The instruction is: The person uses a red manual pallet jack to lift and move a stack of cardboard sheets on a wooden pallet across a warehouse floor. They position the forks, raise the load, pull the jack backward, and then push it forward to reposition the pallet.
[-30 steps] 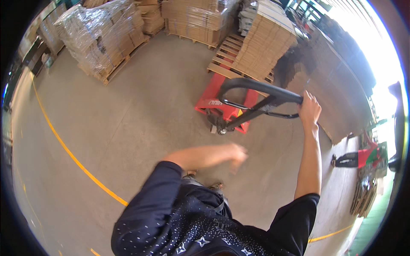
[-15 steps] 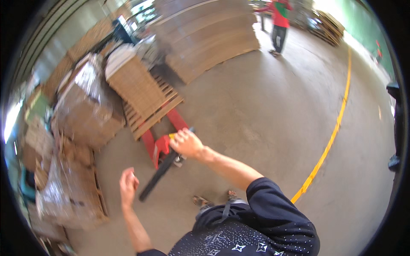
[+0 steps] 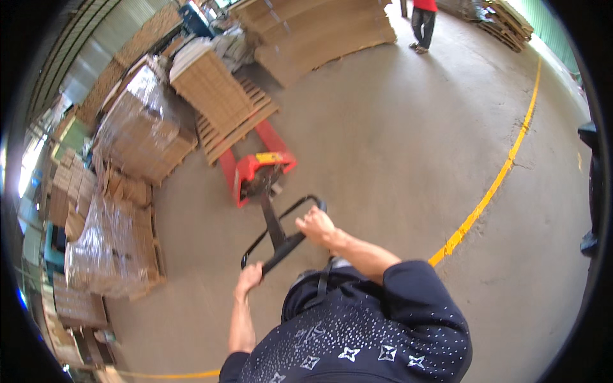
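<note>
A red pallet jack point(image 3: 240, 173) stands in front of me with its forks under a wooden pallet point(image 3: 231, 142). Its black loop handle point(image 3: 287, 246) is tilted down toward my body. My left hand point(image 3: 250, 277) is closed on the handle's left end. Farther right, my right hand point(image 3: 317, 226) is wrapped around the same grip bar near its right end. On the pallet rests a stack of flat brown cardboard point(image 3: 211, 89).
Plastic-wrapped cardboard loads point(image 3: 143, 134) line the left side. A tall cardboard stack point(image 3: 325, 38) stands ahead. Another person point(image 3: 423, 25) is on the floor beyond it, near stacked wooden pallets point(image 3: 504, 25). A yellow floor line point(image 3: 488, 199) curves along the right.
The handle has come down toward me. My left hand, free before, has taken hold of it, and my right hand has moved nearer my body with the grip.
</note>
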Demonstrator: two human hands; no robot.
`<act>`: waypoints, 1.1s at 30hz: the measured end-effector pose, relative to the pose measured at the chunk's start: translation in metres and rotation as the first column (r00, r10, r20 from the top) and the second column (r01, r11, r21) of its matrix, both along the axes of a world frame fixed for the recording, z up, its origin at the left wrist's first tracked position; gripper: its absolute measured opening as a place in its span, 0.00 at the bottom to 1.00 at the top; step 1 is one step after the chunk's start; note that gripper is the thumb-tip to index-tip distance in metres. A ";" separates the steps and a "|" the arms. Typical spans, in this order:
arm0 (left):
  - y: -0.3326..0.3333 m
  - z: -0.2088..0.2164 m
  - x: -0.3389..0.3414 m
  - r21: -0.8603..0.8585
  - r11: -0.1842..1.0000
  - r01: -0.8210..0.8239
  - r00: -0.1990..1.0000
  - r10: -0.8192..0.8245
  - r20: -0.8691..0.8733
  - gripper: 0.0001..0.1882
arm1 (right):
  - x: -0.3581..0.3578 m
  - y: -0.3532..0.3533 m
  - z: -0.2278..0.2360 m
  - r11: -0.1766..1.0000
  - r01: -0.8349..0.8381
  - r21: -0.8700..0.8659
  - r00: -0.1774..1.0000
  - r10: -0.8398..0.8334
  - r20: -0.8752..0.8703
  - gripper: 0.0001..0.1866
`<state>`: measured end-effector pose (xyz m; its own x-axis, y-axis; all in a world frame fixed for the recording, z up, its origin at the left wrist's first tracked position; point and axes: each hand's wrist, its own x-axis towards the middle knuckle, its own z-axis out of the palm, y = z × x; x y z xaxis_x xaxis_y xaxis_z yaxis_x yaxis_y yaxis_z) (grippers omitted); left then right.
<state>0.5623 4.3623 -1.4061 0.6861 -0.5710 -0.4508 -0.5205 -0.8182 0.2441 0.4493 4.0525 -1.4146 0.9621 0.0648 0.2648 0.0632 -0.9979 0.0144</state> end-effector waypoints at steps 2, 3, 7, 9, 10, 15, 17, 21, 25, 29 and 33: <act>0.009 0.007 -0.021 -0.046 0.998 -0.048 0.996 0.045 -0.078 0.30 | -0.021 0.007 0.008 0.999 -0.002 0.034 0.999 0.004 -0.049 0.06; 0.011 0.011 -0.032 -0.077 0.997 0.011 0.999 -0.014 -0.048 0.30 | -0.034 0.008 0.013 0.999 0.008 0.049 0.999 -0.006 -0.047 0.06; 0.021 0.014 -0.100 -0.053 0.986 -0.160 0.980 0.152 -0.131 0.33 | -0.101 0.020 0.026 0.997 0.013 0.074 0.992 -0.004 -0.127 0.07; 0.030 0.025 -0.132 -0.038 0.991 -0.130 0.981 0.123 -0.149 0.34 | -0.135 0.032 0.034 0.997 0.001 0.078 0.998 0.004 -0.067 0.07; 0.034 0.032 -0.146 -0.025 0.990 -0.139 0.979 0.134 -0.151 0.35 | -0.150 0.036 0.039 0.997 -0.001 0.081 0.996 0.009 -0.093 0.07; 0.044 0.069 -0.217 -0.067 0.988 -0.137 0.973 0.121 -0.199 0.35 | -0.221 0.038 0.079 0.991 -0.008 0.132 0.989 0.028 -0.145 0.09; 0.042 0.081 -0.251 -0.076 0.987 -0.138 0.965 0.117 -0.234 0.36 | -0.253 0.033 0.095 0.986 -0.032 0.164 0.996 0.045 -0.075 0.10; 0.024 0.097 -0.329 -0.047 0.997 -0.069 0.929 0.047 -0.368 0.37 | -0.330 0.010 0.112 0.970 -0.023 0.244 0.995 0.046 -0.089 0.11; -0.023 0.097 -0.407 -0.095 0.993 -0.067 0.536 -0.045 -0.843 0.33 | -0.420 -0.038 0.111 0.973 -0.154 0.174 0.988 0.153 0.017 0.10; -0.085 0.095 -0.505 -0.296 0.954 -0.047 0.455 -0.243 -0.857 0.31 | -0.511 -0.086 0.119 0.972 -0.129 0.197 0.991 0.121 0.051 0.11; -0.107 0.118 -0.592 -0.184 0.983 -0.022 0.531 -0.144 -0.835 0.34 | -0.589 -0.105 0.138 0.976 -0.090 0.198 0.995 0.082 0.050 0.15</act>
<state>-0.0299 4.2557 -1.2882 -0.0046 -0.7123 -0.7019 -0.0519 -0.7007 0.7115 -0.1401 3.9478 -1.2767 0.9432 0.0888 0.3202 0.1528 -0.9716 -0.1806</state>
